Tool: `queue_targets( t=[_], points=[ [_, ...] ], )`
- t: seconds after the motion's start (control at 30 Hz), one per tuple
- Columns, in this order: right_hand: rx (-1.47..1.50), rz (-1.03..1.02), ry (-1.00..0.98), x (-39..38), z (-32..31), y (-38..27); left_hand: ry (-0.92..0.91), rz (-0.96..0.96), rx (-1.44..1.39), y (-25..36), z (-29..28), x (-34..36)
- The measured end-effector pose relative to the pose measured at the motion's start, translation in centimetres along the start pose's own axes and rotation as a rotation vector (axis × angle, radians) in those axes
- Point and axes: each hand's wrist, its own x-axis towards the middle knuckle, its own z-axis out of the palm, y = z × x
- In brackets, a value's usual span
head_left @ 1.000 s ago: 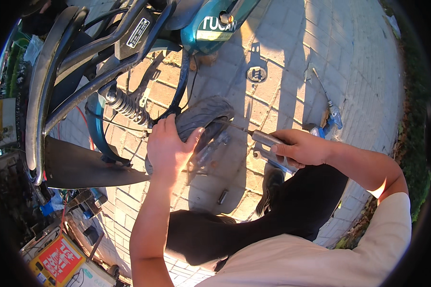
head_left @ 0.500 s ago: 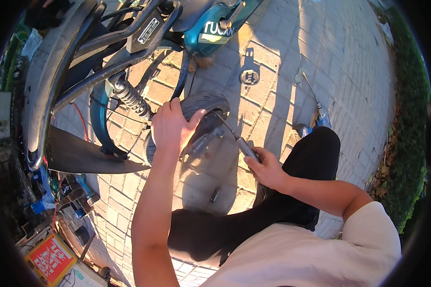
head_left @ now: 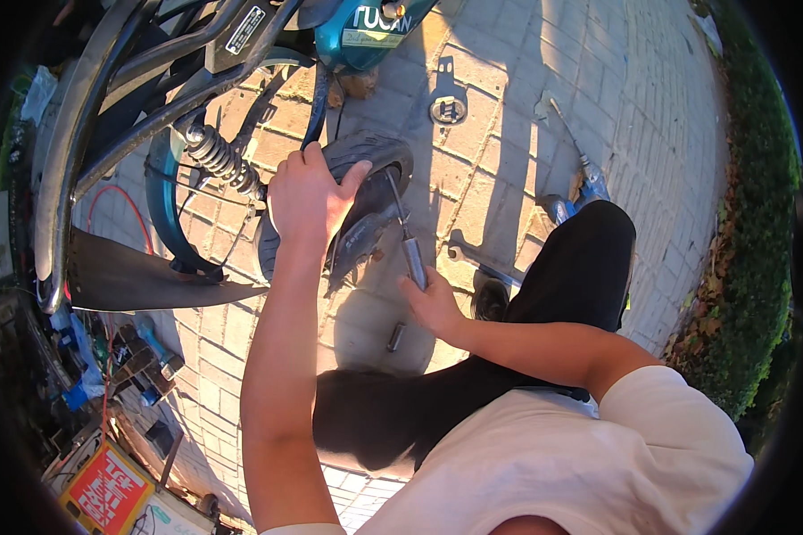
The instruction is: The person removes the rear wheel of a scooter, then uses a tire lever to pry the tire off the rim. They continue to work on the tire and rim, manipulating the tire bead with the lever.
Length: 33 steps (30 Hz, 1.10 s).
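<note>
1. Where the work takes place is outdoors, on a pavement of pale rectangular brick pavers (head_left: 509, 169) lit by low warm sun, with long shadows across it and a strip of green hedge and dry leaves (head_left: 740, 294) along the right edge.
2. A small black tyre (head_left: 366, 169) lies on the pavers just beside the rear of a teal scooter (head_left: 366, 27), below its coiled shock spring (head_left: 214, 156) and curved dark mudguard (head_left: 143, 281).
3. The left hand (head_left: 308, 201) is pressed on top of the tyre, fingers curled over its near edge, gripping it.
4. The right hand (head_left: 433, 303) is closed around the grey handle of a slim metal lever tool (head_left: 406, 236), whose tip reaches into the tyre's rim area; exactly where the tip sits cannot be told.
5. A ring-shaped metal part (head_left: 449, 110) lies on the pavers well beyond the tyre, a blue-handled tool (head_left: 589, 183) lies to the right near the person's black-trousered knee, and a small metal cylinder (head_left: 395, 337) lies near the right wrist.
6. A rectangular white sticker (head_left: 245, 29) sits on the scooter's dark frame at top left, and white lettering shows on the teal body panel.
7. At the lower left, a red and orange printed carton (head_left: 107, 490) lies beside a white box, with a clutter of blue and dark tools (head_left: 143, 357) above them.
</note>
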Motion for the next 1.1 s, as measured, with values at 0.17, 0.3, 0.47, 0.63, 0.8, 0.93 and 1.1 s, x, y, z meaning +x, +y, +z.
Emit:
queue_targets(
  t=[0.17,0.3,0.47,0.63,0.8,0.93,1.1],
  points=[
    [-0.295,-0.342,0.232,5.8,3.5,2.9,-0.012,-0.071,0.080,-0.1,0.8,1.6],
    [-0.301,-0.221,0.076,9.0,2.2,6.5,-0.063,-0.064,0.052,0.1,1.3,1.8],
    [-0.075,-0.026,-0.078,9.5,3.6,6.3,-0.090,-0.101,0.036,1.0,-0.1,2.4],
    [0.160,0.002,0.161,8.7,2.1,6.1,-0.122,-0.092,0.002,1.9,-0.7,3.0],
    [-0.042,-0.044,0.555,13.7,-3.1,7.4,-0.148,-0.085,-0.020,3.6,-0.4,3.2],
    [-0.535,0.124,0.786,17.2,-8.7,9.2,-0.140,-0.072,-0.016,4.7,-0.1,3.0],
    [-0.751,0.104,1.044,16.3,-11.5,5.8,-0.095,-0.037,-0.044,5.6,0.1,2.4]
  ],
)
